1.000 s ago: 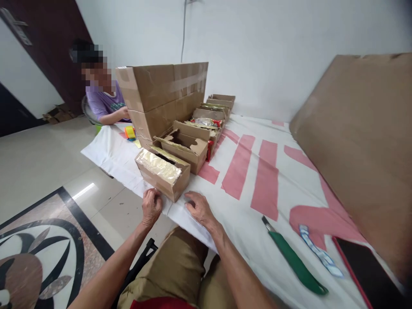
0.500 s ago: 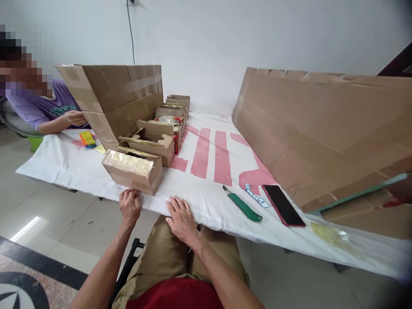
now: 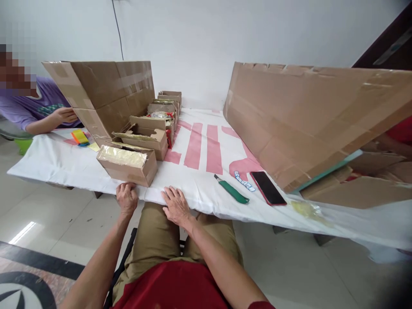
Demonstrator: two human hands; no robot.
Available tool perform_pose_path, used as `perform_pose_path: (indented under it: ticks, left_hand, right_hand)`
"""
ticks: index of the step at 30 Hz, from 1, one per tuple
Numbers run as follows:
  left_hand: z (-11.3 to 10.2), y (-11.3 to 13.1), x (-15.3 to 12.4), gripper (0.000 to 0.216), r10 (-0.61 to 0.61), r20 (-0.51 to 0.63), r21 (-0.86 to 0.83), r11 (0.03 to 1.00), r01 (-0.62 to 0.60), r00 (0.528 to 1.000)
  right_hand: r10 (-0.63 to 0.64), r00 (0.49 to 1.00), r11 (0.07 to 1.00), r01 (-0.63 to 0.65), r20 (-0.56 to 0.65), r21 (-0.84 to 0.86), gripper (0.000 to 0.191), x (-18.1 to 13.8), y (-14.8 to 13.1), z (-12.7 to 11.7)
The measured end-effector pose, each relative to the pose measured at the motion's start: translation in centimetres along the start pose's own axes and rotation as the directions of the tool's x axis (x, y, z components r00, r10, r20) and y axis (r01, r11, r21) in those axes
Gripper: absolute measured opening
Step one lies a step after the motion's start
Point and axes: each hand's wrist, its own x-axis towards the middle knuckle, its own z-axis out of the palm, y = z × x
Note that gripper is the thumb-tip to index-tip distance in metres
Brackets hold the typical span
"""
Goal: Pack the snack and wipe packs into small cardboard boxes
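My left hand [image 3: 126, 197] rests at the near edge of the table, fingers curled over the white cloth [image 3: 199, 189], just in front of a small cardboard box [image 3: 126, 165] with a clear film top. My right hand [image 3: 174, 204] lies flat on the cloth edge with its fingers spread and holds nothing. A green utility knife [image 3: 232, 189] lies on the cloth to the right of my right hand.
A row of small open boxes [image 3: 151, 128] runs back beside a large carton [image 3: 103, 96]. A big cardboard sheet [image 3: 302, 116] leans at the right. A phone [image 3: 268, 188] and a printed strip [image 3: 243, 180] lie near the knife. Another person [image 3: 38, 107] sits at the far left.
The view has swung to the right, bringing the big cardboard sheet and phone into sight. Both hands stay at the table edge by the small box.
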Motion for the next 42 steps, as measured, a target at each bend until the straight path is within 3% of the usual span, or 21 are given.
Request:
perform_pose_path:
  ticks: [4,10,14,27,42]
  left_hand:
    - [-0.6,0.4,0.4,0.014,-0.024,0.041,0.042,0.999,0.022,0.999]
    - [-0.8,-0.4,1.0,0.014,-0.071,0.119,0.125,0.991,0.056,0.99]
    - [-0.8,-0.6,1.3,0.015,-0.078,0.135,0.135,0.989,0.06,0.988]
    - [-0.7,-0.2,1.0,0.016,-0.074,0.115,0.115,0.992,0.06,0.991]
    - [-0.9,0.1,0.9,0.019,-0.071,0.133,0.09,0.994,0.059,0.989]
  right_hand:
    - [0.004,1.0,0.997,-0.005,0.022,0.075,0.063,0.5,0.4,-0.6]
    - [-0.082,0.984,0.957,0.034,0.159,0.288,0.04,3.2,4.3,-1.9]
    - [-0.118,0.979,0.925,0.047,0.168,0.377,0.032,3.7,5.8,-2.1]
    - [-0.1,0.989,0.888,0.04,0.108,0.459,0.033,2.9,5.8,-1.4]
    - [-0.071,0.991,0.865,0.003,0.115,0.502,0.029,3.1,5.6,-2.3]
